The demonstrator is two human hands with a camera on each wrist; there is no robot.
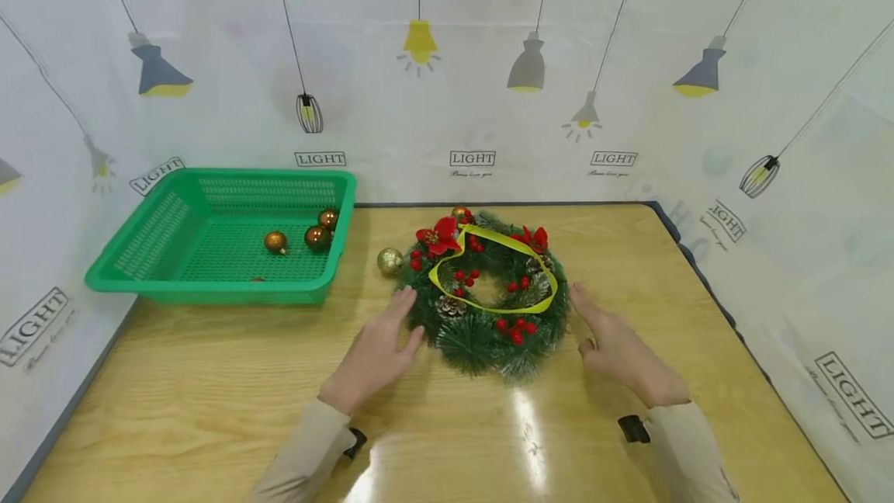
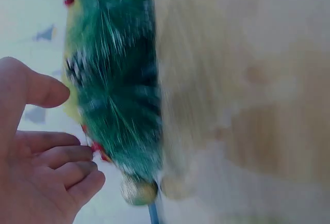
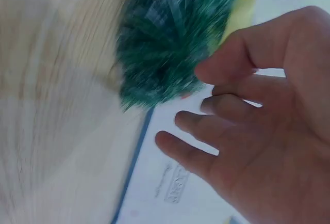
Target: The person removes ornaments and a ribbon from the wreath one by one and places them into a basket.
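A green Christmas wreath (image 1: 489,293) with red berries, poinsettias, pine cones and a yellow ribbon (image 1: 489,270) lies flat on the wooden table (image 1: 209,402). My left hand (image 1: 380,348) hovers at its left side, fingers relaxed, nearly touching the needles. At its right side my right hand (image 1: 615,344) is held the same way, a small gap away. Both wrist views are blurred: the wreath (image 2: 118,79) sits beside my left hand (image 2: 41,152), and the wreath (image 3: 170,38) beside my right hand (image 3: 252,121). A gold bauble (image 1: 389,261) rests against the wreath's left edge.
A green plastic basket (image 1: 140,254) at the back left holds three brown baubles (image 1: 317,237). White printed sheeting walls in the table on three sides. The table's right edge (image 1: 719,301) runs close to my right hand.
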